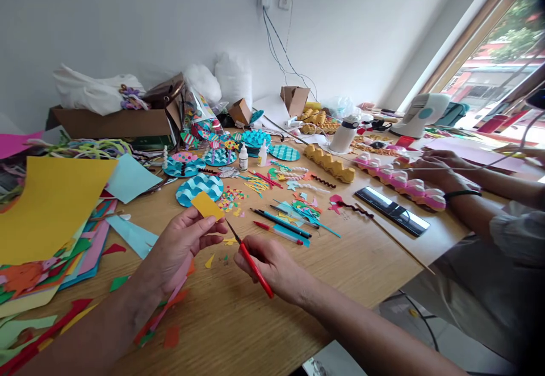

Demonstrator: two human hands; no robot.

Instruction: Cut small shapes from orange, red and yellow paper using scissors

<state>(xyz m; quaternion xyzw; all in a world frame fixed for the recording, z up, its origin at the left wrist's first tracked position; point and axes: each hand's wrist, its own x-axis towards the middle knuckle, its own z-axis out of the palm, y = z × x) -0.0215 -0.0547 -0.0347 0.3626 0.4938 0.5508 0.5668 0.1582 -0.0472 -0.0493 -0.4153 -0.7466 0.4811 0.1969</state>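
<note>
Between the thumb and fingers of my left hand [181, 245] is a small yellow piece of paper [206, 205]. My right hand [272, 265] grips red-handled scissors [258, 271], whose blades point up and left to the paper's lower right corner. Whether the blades touch the paper, I cannot tell. Just beyond the paper lies a round blue plate with wavy pale strips [199, 188], beside a scatter of tiny coloured paper bits [232, 199]. A few yellow scraps [209, 260] rest on the table under my hands.
Stacked coloured paper, a large yellow sheet [55, 200] on top, fills the left side. Pens [283, 222] and glue bottles [243, 157] stand or lie mid-table. A phone [392, 211] and a pink-painted egg carton strip [400, 182] are at right, near another person's hands [443, 171].
</note>
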